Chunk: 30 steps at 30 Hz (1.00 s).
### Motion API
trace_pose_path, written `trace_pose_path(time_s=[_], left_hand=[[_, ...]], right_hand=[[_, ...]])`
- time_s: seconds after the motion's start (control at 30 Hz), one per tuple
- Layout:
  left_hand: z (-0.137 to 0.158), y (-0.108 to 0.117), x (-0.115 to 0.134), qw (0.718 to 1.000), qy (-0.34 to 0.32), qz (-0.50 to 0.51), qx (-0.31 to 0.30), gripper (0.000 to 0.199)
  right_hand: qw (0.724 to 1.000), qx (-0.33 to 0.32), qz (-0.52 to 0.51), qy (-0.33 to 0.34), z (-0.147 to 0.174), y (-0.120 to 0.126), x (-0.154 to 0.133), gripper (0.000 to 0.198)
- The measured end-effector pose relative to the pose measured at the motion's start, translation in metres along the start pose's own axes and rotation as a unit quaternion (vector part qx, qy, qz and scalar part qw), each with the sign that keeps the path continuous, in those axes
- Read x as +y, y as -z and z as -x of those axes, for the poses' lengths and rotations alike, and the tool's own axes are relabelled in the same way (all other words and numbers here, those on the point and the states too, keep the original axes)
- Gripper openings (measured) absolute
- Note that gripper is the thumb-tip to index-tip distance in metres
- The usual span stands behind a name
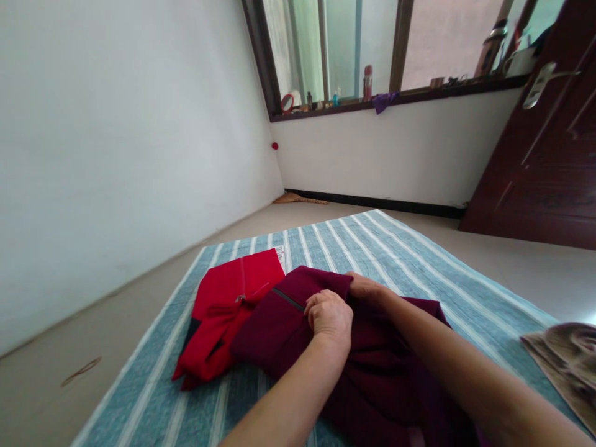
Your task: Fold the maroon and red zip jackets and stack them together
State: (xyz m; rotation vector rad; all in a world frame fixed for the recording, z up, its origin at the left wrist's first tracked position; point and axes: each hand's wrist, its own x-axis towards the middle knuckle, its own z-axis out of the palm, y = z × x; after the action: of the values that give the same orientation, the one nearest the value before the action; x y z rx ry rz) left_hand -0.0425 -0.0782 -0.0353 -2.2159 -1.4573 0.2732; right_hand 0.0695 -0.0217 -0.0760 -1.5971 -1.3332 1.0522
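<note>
A dark maroon garment (279,329) with a zip lies on a teal, white-striped mat (400,248) in front of me. My left hand (329,316) is closed on a fold of the maroon cloth near its top edge. Just beyond it, my right hand (370,289) grips the same upper edge of the garment. A folded bright red garment (228,310) with a zip lies to the left, partly under the maroon one.
A brownish patterned cloth (568,366) lies at the mat's right edge. A broom (298,199) rests in the far corner. The window sill (400,96) holds bottles and small items. A dark wooden door (549,155) stands at right. A white wall runs along the left.
</note>
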Motion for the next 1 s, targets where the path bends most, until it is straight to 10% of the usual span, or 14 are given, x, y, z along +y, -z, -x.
trace_pose_path(time_s=[0.2,0.5,1.0], left_hand=[[0.003,-0.001,-0.005,0.999,-0.006,0.019,0.028,0.04],[-0.018,0.026,-0.059,0.999,0.007,-0.003,0.049,0.038],[0.029,-0.018,-0.006,0.996,-0.008,0.014,0.083,0.033]], right_hand=[[0.988,-0.112,-0.108,-0.023,-0.006,0.013,-0.001,0.04],[0.98,-0.163,-0.112,-0.023,-0.035,-0.007,-0.072,0.021],[0.989,-0.127,0.057,-0.042,-0.022,-0.002,-0.024,0.062]])
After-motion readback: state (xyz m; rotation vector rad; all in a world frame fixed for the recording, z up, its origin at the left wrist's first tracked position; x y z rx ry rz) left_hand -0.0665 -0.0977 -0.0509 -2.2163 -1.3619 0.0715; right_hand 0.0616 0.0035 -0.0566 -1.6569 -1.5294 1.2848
